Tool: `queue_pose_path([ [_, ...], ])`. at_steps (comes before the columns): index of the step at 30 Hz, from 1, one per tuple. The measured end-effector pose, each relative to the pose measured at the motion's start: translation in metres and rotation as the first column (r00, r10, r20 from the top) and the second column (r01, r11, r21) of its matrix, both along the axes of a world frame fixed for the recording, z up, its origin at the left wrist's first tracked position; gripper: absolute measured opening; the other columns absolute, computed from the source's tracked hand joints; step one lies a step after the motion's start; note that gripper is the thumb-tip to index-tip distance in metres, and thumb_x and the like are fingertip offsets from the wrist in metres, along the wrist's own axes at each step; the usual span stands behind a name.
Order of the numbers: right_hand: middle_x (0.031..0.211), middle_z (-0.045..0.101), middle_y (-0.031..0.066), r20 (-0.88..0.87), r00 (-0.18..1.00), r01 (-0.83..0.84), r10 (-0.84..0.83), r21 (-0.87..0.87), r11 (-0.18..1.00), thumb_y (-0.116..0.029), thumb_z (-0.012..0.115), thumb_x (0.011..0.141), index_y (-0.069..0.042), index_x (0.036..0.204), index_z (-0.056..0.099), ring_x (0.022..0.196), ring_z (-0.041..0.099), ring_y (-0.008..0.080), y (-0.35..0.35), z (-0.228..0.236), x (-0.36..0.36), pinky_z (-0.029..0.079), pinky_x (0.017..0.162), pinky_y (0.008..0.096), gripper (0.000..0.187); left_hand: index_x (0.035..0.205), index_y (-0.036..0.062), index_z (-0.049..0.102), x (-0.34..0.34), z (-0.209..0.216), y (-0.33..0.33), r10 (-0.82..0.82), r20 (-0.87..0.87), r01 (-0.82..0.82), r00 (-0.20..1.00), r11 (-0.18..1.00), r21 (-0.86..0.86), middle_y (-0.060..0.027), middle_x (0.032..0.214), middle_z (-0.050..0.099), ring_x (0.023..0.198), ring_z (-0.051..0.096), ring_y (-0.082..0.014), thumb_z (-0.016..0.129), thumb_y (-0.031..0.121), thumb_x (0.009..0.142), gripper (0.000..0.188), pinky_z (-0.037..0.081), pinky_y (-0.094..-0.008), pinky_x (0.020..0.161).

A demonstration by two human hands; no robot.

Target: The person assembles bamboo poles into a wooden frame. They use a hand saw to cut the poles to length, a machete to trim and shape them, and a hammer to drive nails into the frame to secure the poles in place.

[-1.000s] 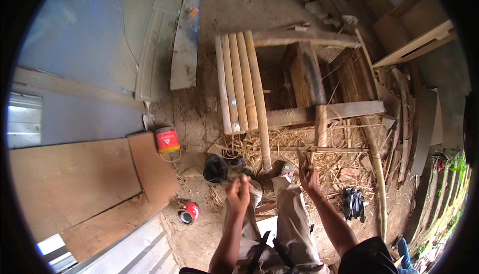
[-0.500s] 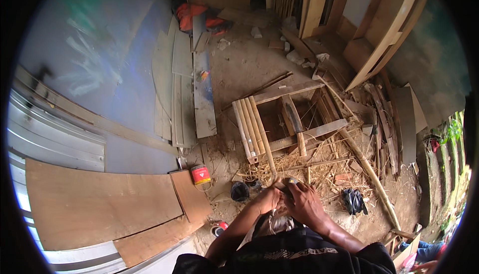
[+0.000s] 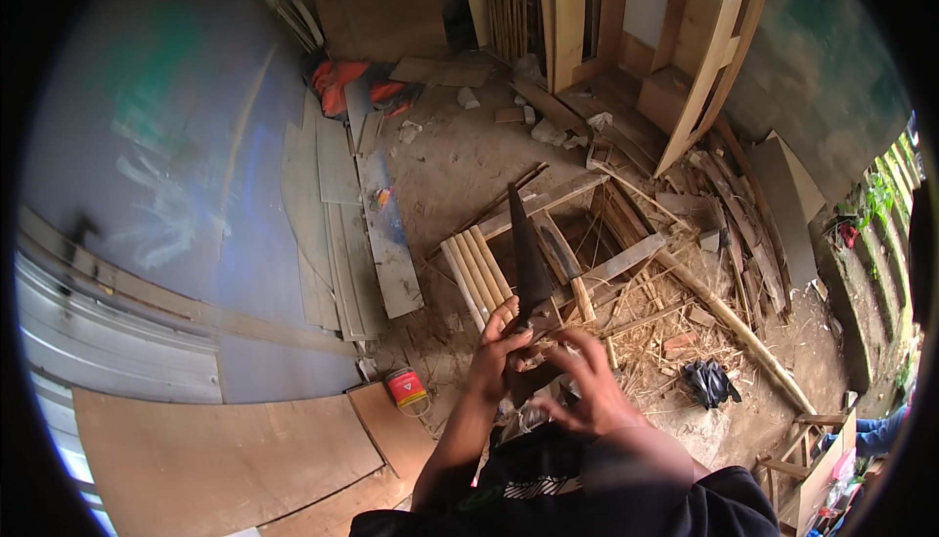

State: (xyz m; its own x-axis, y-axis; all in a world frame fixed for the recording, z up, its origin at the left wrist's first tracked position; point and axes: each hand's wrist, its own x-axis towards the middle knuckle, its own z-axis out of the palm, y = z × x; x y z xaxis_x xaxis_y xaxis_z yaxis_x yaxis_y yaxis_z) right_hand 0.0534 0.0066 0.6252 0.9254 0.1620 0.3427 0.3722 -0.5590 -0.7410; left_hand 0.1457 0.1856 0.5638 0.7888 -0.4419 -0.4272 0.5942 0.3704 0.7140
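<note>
Containers: one cylindrical red-and-yellow tin (image 3: 405,386) with a wire handle sits on the floor beside a flat brown board (image 3: 396,429); its contents are not visible. One crumpled black plastic bag (image 3: 709,383) lies on the ground to the right — whether it holds anything cannot be determined. One rectangular, open wooden frame (image 3: 631,258) shows a dark interior split by a crosspiece.

Count: at least four pale round poles (image 3: 476,265) laid side by side at the frame's left end; one orange-red brick (image 3: 680,342) among loose pale strips (image 3: 641,312).

Hands: one dark, tapering handsaw (image 3: 528,263) is held before the person, tip pointing away, above the frame. The left hand (image 3: 497,351) grips it near the blade's base. The right hand (image 3: 592,390) — blurred, fingers spread — is just beside it; contact cannot be confirmed.
</note>
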Motion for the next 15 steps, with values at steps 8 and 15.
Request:
queue_pose_path([
  [8, 0.108, 0.056, 0.0094, -0.561, 0.827, 0.475, -0.040, 0.658, 0.584, -0.033, 0.061, 0.101, 0.001, 0.127, 0.048, 0.102, 0.055, 0.0158, -0.017, -0.036, 0.064, 0.050, 0.082, 0.0320, 0.045, 0.152, 0.0102, 0.033, 0.059, 0.021, -0.040, 0.208, 0.055, -0.208, 0.977, 0.978, -0.016, -0.0192, 0.136, 0.055, 0.120, 0.059, -0.0279, 0.057, -0.003, 0.088, 0.070, 0.052, -0.0377, 0.099],
  [15, 0.101, 0.066, 0.0027, -0.443, 0.896, 0.392, -0.038, 0.746, 0.538, -0.027, 0.065, 0.099, 0.001, 0.119, 0.061, 0.094, 0.059, 0.0117, -0.021, -0.040, 0.087, 0.050, 0.085, 0.0292, 0.034, 0.157, 0.0151, 0.026, 0.083, 0.018, -0.082, 0.051, 0.155, -0.037, 0.987, 0.995, -0.095, -0.0149, 0.141, 0.052, 0.120, 0.057, -0.0252, 0.060, 0.000, 0.089, 0.077, 0.047, -0.0375, 0.102],
])
